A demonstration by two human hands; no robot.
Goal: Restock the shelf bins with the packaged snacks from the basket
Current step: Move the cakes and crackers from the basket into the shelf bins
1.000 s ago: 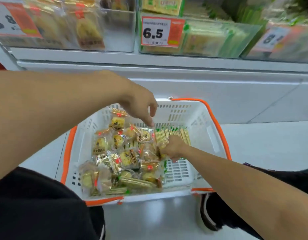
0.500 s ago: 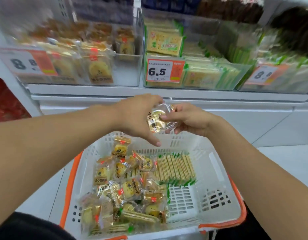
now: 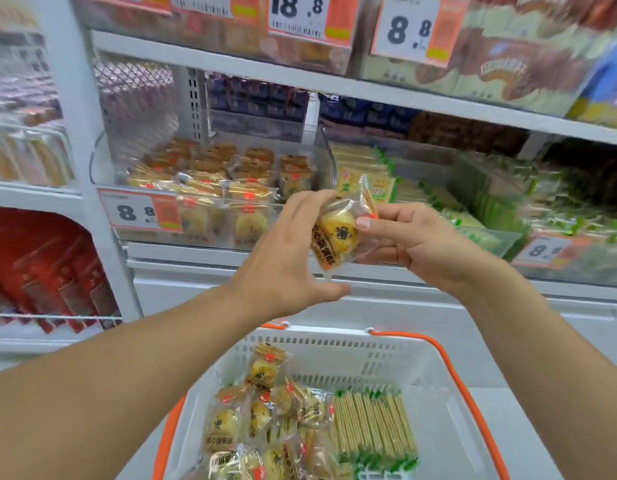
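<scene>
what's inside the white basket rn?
The basket holds wrapped yellow pastries on its left and a row of cracker packs beside them. Anything beneath them is covered.

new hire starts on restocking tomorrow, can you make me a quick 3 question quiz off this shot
1. True or false: the round pastry packet is held between the left hand and the right hand.
2. Which shelf bin holds matching packets? A) the clear bin with the 8.8 tag B) the green cracker bin
3. Fill in: inside the white basket, the cracker packs lie to the ____ of the pastry packets.

Key: 1 true; 2 A; 3 right
</scene>
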